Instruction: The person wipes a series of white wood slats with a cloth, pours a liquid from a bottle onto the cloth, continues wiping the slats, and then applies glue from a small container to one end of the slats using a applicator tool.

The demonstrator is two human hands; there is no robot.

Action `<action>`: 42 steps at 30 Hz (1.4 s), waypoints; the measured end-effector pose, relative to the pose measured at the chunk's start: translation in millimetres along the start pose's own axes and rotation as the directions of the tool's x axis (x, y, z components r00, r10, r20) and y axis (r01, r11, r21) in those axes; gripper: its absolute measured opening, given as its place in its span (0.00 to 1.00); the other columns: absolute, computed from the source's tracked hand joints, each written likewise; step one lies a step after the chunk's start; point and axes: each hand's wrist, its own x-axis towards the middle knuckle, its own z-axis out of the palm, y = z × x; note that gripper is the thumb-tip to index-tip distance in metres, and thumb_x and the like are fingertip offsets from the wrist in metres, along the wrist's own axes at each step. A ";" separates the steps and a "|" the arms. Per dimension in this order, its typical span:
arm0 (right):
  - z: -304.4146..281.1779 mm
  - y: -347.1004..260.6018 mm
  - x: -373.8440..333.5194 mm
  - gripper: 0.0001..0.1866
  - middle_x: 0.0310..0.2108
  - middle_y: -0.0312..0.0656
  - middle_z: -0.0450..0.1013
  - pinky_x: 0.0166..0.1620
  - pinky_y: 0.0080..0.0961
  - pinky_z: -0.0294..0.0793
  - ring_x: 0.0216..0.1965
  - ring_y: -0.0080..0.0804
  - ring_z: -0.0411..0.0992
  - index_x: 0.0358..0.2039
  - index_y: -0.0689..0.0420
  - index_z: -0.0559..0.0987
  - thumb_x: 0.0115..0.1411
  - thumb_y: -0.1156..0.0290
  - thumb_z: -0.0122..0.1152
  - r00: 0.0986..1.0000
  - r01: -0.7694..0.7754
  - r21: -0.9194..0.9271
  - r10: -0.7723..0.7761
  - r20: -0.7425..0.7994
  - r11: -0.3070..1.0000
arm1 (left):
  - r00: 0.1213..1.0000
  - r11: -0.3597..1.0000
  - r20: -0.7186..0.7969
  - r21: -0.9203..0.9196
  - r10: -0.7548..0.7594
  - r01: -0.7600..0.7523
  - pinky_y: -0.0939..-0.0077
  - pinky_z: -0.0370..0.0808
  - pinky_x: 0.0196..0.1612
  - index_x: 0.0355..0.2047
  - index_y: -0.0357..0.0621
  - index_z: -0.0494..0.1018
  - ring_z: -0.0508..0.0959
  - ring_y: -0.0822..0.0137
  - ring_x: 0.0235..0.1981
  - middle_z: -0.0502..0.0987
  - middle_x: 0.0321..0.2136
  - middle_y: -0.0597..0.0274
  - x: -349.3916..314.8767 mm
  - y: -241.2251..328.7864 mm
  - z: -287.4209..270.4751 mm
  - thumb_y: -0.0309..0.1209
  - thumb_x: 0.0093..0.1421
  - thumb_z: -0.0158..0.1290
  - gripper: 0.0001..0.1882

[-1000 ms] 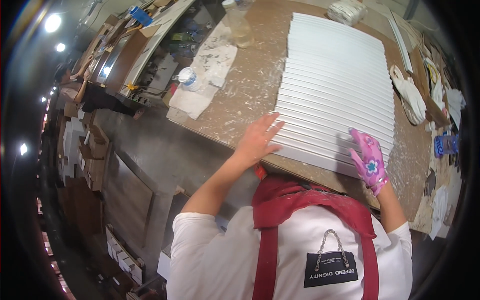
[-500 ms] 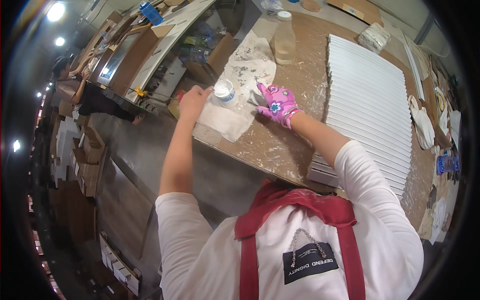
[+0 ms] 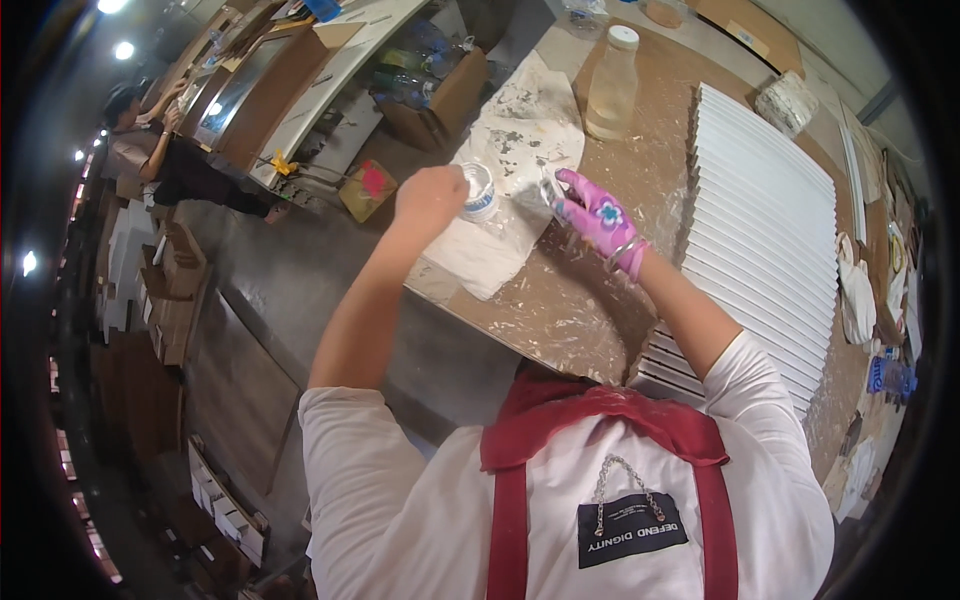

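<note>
My left hand [image 3: 432,205], bare, is closed at the left rim of a small white jar [image 3: 481,200] with blue marks on its side. Its fingertips are hidden, so what they pinch, if anything, does not show. The jar stands on a stained white cloth [image 3: 475,255]. To its right, my right hand [image 3: 605,222], in a pink flowered glove, is closed on a small, thin, greyish metallic piece [image 3: 549,190] just above the cloth's right edge. The piece is too small to name exactly.
A stack of white ribbed strips [image 3: 765,230] lies on the brown worktable [image 3: 520,322] at the right. A clear bottle [image 3: 612,88] of pale liquid stands behind the cloth. Beyond the table's left edge are a box of bottles [image 3: 440,105] and another person [image 3: 150,155].
My left hand has moved right, from beside the jar to its rim. My right hand stays near the cloth, its thumb and fingers still round the small piece. The whole view has shifted slightly.
</note>
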 end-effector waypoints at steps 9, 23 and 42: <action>13.3 -17.7 13.8 0.18 0.36 0.36 0.75 0.32 0.20 0.76 0.31 0.23 0.74 0.50 0.55 0.71 0.63 0.61 0.57 0.862 -0.495 0.867 0.157 0.481 0.061 | 0.938 0.605 0.165 -0.728 -0.304 0.324 0.74 0.68 0.28 0.25 0.38 0.74 0.73 0.66 0.23 0.75 0.21 0.58 -10.0 -46.1 -16.3 0.35 0.56 0.51 0.12; 25.0 -70.3 79.2 0.28 0.46 0.55 0.69 0.50 0.38 0.68 0.47 0.52 0.69 0.58 0.57 0.64 0.58 0.63 0.57 0.965 0.237 -0.163 -0.212 0.157 0.958 | 0.870 0.161 0.197 -0.941 -0.452 0.297 0.84 0.56 0.19 0.22 0.44 0.68 0.62 0.81 0.15 0.66 0.16 0.72 -34.2 -52.6 -35.6 0.29 0.56 0.50 0.07; 28.9 -65.1 55.2 0.15 0.38 0.39 0.75 0.39 0.21 0.78 0.35 0.26 0.75 0.46 0.58 0.74 0.67 0.62 0.50 0.854 -0.505 0.853 0.065 0.516 -0.128 | 0.857 -0.281 0.275 -0.946 -0.436 0.161 0.84 0.55 0.18 0.24 0.47 0.65 0.62 0.79 0.15 0.65 0.15 0.71 -57.6 -40.8 -5.4 0.30 0.62 0.49 0.09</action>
